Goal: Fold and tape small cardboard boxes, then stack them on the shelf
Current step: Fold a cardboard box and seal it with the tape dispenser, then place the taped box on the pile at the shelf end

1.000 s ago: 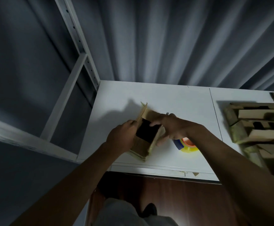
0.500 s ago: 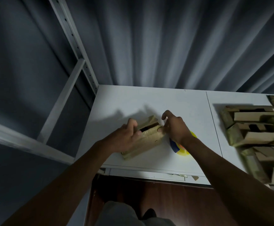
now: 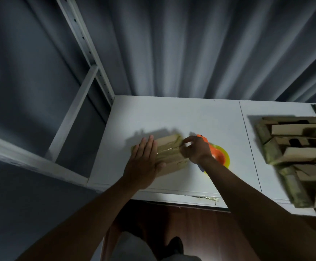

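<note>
The left hand (image 3: pixel 144 162) lies flat, fingers straight and together, pressing on the left part of the small cardboard box (image 3: pixel 170 153). The box rests closed on the white table (image 3: pixel 172 117), near its front edge. The right hand (image 3: pixel 195 149), fingers curled, grips an orange tape dispenser (image 3: pixel 216 154) holding a yellow tape roll (image 3: pixel 226 157), touching the box's right end. Stacked cardboard boxes (image 3: pixel 294 146) sit far right.

Grey curtain (image 3: pixel 200 46), white table (image 3: pixel 172 113), wood floor (image 3: pixel 191 221).
</note>
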